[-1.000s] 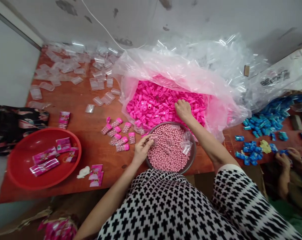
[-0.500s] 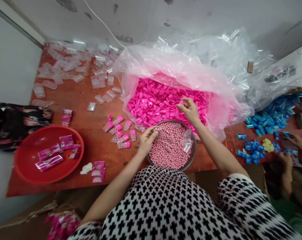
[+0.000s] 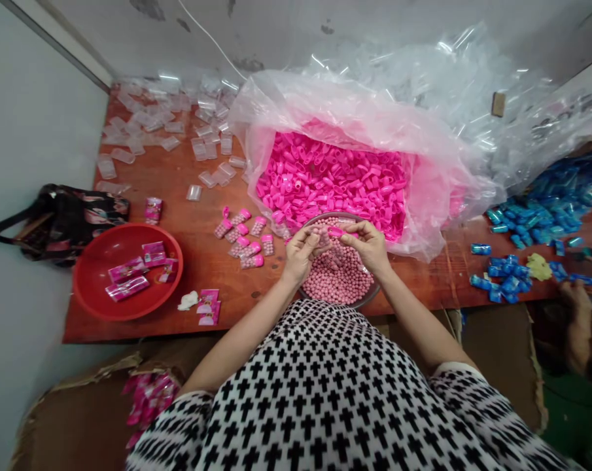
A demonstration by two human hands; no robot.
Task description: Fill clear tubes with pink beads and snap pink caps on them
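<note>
Pink cap [image 3: 335, 231] pinched in right hand [image 3: 370, 246], left hand [image 3: 303, 252] gripping filled tube [image 3: 324, 239], bead bowl [image 3: 362, 302] beneath

A wooden table [image 3: 205, 258] stands against a scuffed grey wall [image 3: 276, 26]. At nine o'clock, a red basin [image 3: 104, 252] holds pink packets [image 3: 129, 278]; a black bag [image 3: 63, 219] sits just beyond the table's edge. Empty clear containers [image 3: 143, 131] litter the eleven o'clock corner, and a cluster of filled ones [image 3: 244, 242] (pink-capped, lying on their sides) rests near the middle. At twelve, an open plastic sack [image 3: 335, 118] brims with pink caps [image 3: 335, 180], backed by a heap of clear plastic [image 3: 447, 72] toward one o'clock. Blue caps [image 3: 545, 209] spill across the three o'clock end, with another person's hand [image 3: 573, 294] beside them. A white lump [image 3: 188, 300] lies at eight o'clock.
</note>
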